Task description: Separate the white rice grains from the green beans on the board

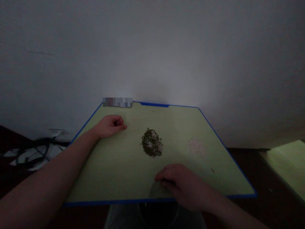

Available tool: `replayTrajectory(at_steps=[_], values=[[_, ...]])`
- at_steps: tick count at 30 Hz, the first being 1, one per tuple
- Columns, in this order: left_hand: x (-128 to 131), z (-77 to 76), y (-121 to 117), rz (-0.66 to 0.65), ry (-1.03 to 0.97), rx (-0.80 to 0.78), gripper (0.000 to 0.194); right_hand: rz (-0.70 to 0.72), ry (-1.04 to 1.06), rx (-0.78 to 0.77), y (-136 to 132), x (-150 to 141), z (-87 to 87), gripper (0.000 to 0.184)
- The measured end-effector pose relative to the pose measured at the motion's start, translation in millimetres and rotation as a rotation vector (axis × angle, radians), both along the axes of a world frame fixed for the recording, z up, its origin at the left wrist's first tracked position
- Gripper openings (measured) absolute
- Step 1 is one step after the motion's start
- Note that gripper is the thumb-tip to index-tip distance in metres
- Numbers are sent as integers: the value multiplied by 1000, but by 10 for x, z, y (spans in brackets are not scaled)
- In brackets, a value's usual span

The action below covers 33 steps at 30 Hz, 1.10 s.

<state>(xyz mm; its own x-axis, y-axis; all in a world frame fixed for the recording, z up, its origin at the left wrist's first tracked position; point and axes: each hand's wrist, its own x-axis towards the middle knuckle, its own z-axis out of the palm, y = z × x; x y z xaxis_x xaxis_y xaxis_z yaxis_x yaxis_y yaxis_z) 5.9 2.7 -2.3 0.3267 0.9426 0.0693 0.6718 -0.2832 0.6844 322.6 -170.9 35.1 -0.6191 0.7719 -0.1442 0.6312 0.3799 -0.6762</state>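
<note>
Tabletop [133,171] with grains. The right hand [181,181] pinches the rim of a clear round dish [154,190] at the near edge; its contents cannot be made out. Centre: mixed green-and-pale grains [152,143], heaped; right: pale grains [196,148]. The left hand [111,126] rests loosely curled, thumb apart from the fingers. Below: a dark round container [158,213], interior indistinct.

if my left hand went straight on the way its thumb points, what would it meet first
Probably the far edge of the dark-and-pale pile, to the right of the left hand, though the angle is hard to judge and it might just skim past.
</note>
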Motion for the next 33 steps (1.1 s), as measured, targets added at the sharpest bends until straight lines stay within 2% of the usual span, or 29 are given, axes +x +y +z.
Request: replayTrajectory(at_steps=[7,11,14,17,20,22,26,29,33], values=[[18,27,-14,12,-9,17,27,-68,30,-44,-162,201,5,30],[14,12,-8,6,-25,22,28,-180,83,-38,-19,290,42,25],[12,-1,-5,13,-39,17,28,-349,246,-104,364,267,150,23],[5,-9,-5,28,-46,14,27,-488,468,-165,907,110,303,31],[-6,-6,-5,29,-53,22,28,-495,474,-168,1424,-92,380,36],[-8,4,-5,26,-50,26,28,-498,438,-180,1692,-186,343,34],[-2,26,-6,21,-30,26,28,-509,312,-200,2062,-237,125,32],[-8,18,-2,11,-45,28,28,-494,205,-213,2254,-254,-33,36],[-37,-23,17,12,-55,28,27,-427,77,-217,2416,-399,-138,35]])
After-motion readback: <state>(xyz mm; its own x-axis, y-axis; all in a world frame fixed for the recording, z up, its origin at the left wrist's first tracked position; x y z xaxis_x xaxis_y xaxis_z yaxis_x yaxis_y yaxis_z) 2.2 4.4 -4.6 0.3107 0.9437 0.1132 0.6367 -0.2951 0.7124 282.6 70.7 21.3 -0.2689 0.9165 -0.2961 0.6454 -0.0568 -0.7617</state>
